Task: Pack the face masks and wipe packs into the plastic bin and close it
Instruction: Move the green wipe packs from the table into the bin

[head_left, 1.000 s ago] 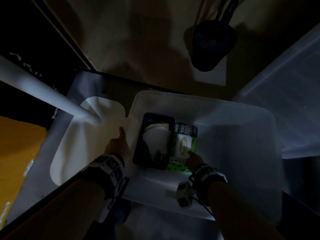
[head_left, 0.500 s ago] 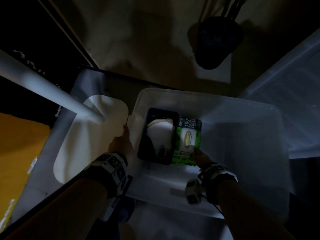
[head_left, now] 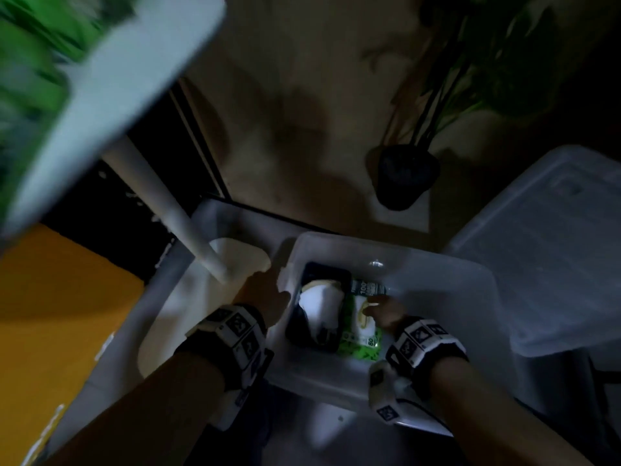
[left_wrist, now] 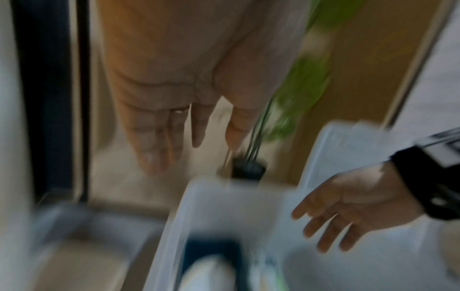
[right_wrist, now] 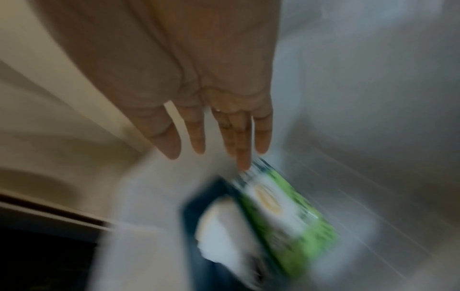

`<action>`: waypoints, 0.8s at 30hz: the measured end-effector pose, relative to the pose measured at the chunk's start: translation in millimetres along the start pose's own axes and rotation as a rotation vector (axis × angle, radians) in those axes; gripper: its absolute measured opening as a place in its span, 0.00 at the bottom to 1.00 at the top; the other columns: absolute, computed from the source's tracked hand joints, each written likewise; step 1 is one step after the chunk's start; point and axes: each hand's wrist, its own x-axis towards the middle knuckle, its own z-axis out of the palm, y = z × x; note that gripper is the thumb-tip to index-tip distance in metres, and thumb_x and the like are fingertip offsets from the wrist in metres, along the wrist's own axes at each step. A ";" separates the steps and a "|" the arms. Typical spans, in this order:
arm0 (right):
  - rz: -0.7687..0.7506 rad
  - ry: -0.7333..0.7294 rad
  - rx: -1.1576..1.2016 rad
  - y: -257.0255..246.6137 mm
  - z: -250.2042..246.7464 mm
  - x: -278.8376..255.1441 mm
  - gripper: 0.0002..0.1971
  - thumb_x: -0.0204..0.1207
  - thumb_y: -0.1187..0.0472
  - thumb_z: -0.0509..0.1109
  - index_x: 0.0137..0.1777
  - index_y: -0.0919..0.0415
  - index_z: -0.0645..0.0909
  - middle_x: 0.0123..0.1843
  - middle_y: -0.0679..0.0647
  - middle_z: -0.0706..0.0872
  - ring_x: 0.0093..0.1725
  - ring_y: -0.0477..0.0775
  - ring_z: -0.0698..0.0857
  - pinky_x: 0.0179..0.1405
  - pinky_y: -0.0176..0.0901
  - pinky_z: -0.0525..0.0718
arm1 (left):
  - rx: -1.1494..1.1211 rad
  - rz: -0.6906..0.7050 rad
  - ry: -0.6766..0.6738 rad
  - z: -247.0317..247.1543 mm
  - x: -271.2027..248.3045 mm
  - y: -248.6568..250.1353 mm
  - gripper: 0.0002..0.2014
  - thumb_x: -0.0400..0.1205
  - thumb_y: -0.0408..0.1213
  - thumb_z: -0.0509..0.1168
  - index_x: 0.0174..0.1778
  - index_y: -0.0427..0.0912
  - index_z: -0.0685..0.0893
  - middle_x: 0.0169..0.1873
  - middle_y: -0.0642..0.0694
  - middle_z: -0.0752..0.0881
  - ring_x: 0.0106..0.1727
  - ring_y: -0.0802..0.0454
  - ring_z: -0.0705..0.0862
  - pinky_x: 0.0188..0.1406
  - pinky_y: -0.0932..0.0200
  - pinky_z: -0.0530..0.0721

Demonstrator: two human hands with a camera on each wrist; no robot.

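Observation:
A clear plastic bin (head_left: 437, 264) stands on the floor. Inside it at the left lie a dark face mask pack (head_left: 319, 307) and, right of it, a green wipe pack (head_left: 361, 334), side by side. My right hand (head_left: 383, 309) hovers over the wipe pack with straight fingers (right_wrist: 261, 135), holding nothing; the pack (right_wrist: 281, 206) lies just below them. My left hand (head_left: 265, 294) is at the bin's left rim, fingers (left_wrist: 196, 126) straight, gripping nothing. The left wrist view shows the right hand (left_wrist: 348, 212) spread above the bin. The bin's clear lid (head_left: 554, 247) lies to the right.
A white table leg (head_left: 168, 210) comes down left of the bin. The tabletop edge (head_left: 111, 79), with blurred green packs on it, fills the upper left. A second clear container (head_left: 168, 297) sits at left. A dark plant pot (head_left: 403, 176) stands behind.
My right hand has let go of the wipe pack's near end and now hovers over it. The head view has tilted up, bringing the tabletop into view. Both wrist views are blurred by motion.

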 end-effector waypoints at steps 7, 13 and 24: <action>-0.271 0.118 0.348 -106.7 -35.8 -126.1 0.06 0.81 0.70 0.59 0.46 0.64 0.76 0.33 0.57 0.76 0.27 0.51 0.74 0.17 0.30 0.75 | -0.217 0.331 0.401 -83.8 -115.4 28.6 0.28 0.78 0.45 0.57 0.71 0.32 0.76 0.60 0.30 0.81 0.64 0.36 0.79 0.64 0.55 0.74; -0.655 0.084 0.414 -191.8 -25.6 -227.5 0.13 0.77 0.72 0.63 0.40 0.54 0.80 0.39 0.57 0.83 0.27 0.47 0.77 0.21 0.30 0.75 | -0.271 0.472 0.684 -139.2 -208.8 23.0 0.23 0.78 0.31 0.63 0.71 0.41 0.78 0.52 0.51 0.70 0.54 0.50 0.81 0.63 0.61 0.78; -0.745 -0.096 0.351 -280.1 64.4 -311.0 0.13 0.67 0.46 0.73 0.37 0.55 0.77 0.37 0.55 0.81 0.38 0.58 0.83 0.41 0.50 0.82 | -0.281 0.052 0.882 -197.9 -256.3 -86.1 0.29 0.80 0.44 0.65 0.76 0.38 0.71 0.73 0.37 0.72 0.75 0.40 0.70 0.73 0.54 0.68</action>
